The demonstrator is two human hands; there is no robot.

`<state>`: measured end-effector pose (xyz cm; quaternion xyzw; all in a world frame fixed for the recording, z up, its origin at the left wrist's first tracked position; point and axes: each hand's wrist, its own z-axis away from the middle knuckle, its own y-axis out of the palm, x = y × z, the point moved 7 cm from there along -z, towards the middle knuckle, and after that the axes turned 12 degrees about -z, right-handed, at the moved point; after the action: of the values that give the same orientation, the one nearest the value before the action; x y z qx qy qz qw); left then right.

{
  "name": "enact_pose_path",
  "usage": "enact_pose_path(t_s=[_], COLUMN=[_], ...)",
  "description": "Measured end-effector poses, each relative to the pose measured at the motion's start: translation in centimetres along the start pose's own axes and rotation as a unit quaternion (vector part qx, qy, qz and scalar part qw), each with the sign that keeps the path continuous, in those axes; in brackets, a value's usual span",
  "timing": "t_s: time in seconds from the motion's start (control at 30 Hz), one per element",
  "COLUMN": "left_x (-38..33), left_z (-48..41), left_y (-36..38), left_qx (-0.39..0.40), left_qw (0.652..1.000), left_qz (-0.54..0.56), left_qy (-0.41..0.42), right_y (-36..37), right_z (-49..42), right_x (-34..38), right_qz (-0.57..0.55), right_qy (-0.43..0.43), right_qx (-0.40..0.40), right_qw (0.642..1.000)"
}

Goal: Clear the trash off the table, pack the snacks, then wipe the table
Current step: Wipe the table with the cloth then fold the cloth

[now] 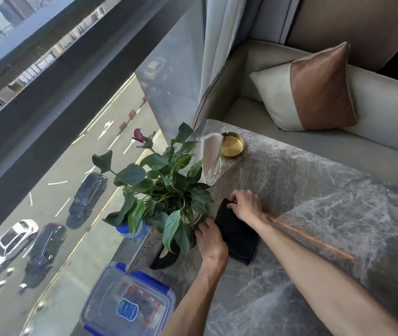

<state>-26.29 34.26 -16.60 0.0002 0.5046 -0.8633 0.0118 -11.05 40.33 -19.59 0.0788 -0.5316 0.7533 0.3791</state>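
A folded black cloth [235,232] lies flat on the grey marble table [326,214], just right of the potted plant. My right hand [246,204] rests on the cloth's far end, fingers curled over its edge. My left hand [211,241] presses on the cloth's near left edge, beside the plant pot. A clear plastic snack box [127,304] with a blue clip lid sits closed at the table's near left corner, with colourful packets visible inside.
A leafy potted plant [166,187] in a dark pot stands by the window edge. Behind it are a clear glass holder [211,156] and a gold round dish [232,144]. A grey sofa with a brown-and-cream cushion [314,90] lies beyond the table.
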Motion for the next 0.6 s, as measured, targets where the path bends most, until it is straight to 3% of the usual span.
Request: enact_pose_path(t_s=[0.43, 0.6], left_x=[-0.3, -3.1], left_z=[1.4, 3.4], left_y=[-1.9, -0.2], left_qx=[-0.049, -0.069], left_qw=[0.996, 0.987], left_qz=[-0.074, -0.098], left_qy=[-0.017, 0.106], right_y=[0.0, -1.0], right_z=[-0.3, 1.1], right_x=[1.2, -0.1], right_qz=[-0.072, -0.032], right_qy=[-0.017, -0.041], right_qx=[-0.01, -0.055], right_qw=[0.997, 0.997])
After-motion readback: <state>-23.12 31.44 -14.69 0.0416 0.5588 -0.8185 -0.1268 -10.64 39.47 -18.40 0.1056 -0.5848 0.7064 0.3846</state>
